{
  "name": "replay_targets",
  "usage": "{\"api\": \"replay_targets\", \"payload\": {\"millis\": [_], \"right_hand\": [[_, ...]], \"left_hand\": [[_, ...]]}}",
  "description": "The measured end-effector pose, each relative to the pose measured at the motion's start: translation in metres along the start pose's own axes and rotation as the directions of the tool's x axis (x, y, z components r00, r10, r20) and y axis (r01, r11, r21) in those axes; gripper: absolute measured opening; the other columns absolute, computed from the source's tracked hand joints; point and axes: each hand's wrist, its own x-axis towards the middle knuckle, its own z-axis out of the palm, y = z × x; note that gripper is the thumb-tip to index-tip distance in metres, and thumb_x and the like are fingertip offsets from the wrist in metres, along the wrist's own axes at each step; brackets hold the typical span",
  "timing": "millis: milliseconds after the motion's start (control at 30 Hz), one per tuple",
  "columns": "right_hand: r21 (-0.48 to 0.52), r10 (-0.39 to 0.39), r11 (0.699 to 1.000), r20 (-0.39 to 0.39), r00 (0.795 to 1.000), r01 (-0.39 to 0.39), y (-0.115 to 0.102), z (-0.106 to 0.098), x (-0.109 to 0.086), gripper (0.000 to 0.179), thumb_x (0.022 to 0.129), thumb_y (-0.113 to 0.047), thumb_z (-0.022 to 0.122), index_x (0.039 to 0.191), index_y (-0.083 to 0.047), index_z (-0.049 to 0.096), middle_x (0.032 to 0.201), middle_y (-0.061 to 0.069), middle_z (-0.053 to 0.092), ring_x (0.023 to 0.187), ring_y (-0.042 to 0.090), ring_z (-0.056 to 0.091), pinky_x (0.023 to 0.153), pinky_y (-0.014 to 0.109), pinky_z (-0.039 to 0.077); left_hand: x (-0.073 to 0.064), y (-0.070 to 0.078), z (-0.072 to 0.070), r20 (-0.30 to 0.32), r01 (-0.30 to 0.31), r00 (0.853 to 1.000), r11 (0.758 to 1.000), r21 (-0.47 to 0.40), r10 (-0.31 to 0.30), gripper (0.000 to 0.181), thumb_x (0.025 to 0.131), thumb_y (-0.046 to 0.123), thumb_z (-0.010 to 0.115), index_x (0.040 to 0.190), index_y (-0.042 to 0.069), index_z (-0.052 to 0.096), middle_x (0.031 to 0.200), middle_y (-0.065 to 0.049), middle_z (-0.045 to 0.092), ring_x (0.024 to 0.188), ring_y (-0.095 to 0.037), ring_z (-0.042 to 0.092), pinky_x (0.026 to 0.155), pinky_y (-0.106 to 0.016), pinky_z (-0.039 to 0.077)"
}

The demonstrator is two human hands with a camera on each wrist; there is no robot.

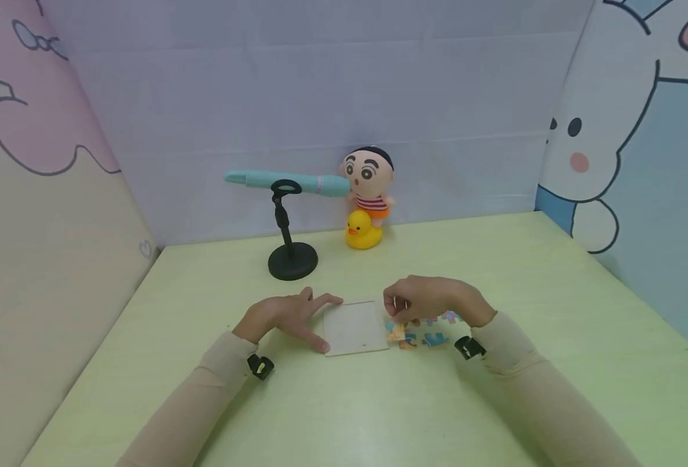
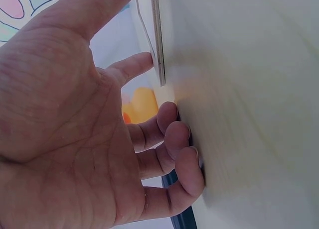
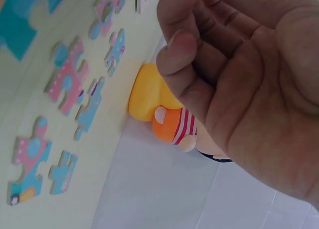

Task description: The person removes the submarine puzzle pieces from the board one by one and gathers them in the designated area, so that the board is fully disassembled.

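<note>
My left hand (image 1: 297,318) spans the left side of a thin, pale square puzzle frame (image 1: 354,328). Its thumb rests at the near corner and its index finger at the far one; in the left wrist view the other fingers (image 2: 188,169) bend down against the table. Just right of the frame, my right hand (image 1: 418,297) pinches a yellow and blue jigsaw piece (image 1: 395,333) by its fingertips. That piece is hidden in the right wrist view. Several loose jigsaw pieces (image 1: 435,339), pink and blue, lie under and beside this hand, spread apart in the right wrist view.
Behind the frame stands a black stand (image 1: 293,261) bearing a turquoise tube-shaped object (image 1: 305,182). A yellow rubber duck (image 1: 364,230) sits before a doll (image 1: 369,178) in a striped top at the back wall. Printed panels flank the pale table (image 1: 344,415).
</note>
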Motion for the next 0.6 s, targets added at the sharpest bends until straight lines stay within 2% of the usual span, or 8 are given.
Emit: {"api": "replay_targets", "payload": {"millis": [233,400,600], "right_hand": [[0.040,-0.005,0.999,-0.024,1.000,0.006,0.015,-0.001,-0.020,0.010,0.098,-0.007,0.064,0.091,-0.009,0.058,0.080,0.001,0.062,0.061,0.018,0.059,0.063,0.028,0.049],[0.039,0.050,0.998,-0.038,0.998,-0.049,0.025,-0.005,-0.035,0.011,0.097,-0.008,0.065,0.090,-0.009,0.056,0.077,0.000,0.058,0.060,0.015,0.056,0.063,0.029,0.047],[0.047,0.110,0.993,-0.018,0.994,-0.109,0.040,-0.005,-0.054,0.010,0.098,-0.013,0.065,0.092,-0.010,0.058,0.077,0.001,0.061,0.060,0.016,0.056,0.065,0.030,0.046]], "left_hand": [[0.001,-0.005,-0.003,0.001,-0.014,1.000,1.000,-0.013,0.014,0.096,0.077,0.060,0.079,0.154,0.038,0.026,0.120,-0.011,0.042,0.101,-0.028,0.052,0.087,-0.046,0.046],[0.001,-0.005,-0.004,0.007,-0.012,1.000,1.000,-0.023,0.012,0.096,0.077,0.059,0.079,0.154,0.038,0.025,0.117,-0.010,0.041,0.098,-0.027,0.052,0.082,-0.042,0.045],[0.001,-0.002,-0.001,0.017,-0.020,1.000,0.999,-0.038,0.021,0.096,0.077,0.059,0.079,0.154,0.037,0.026,0.118,-0.010,0.041,0.102,-0.028,0.051,0.086,-0.044,0.045]]}}
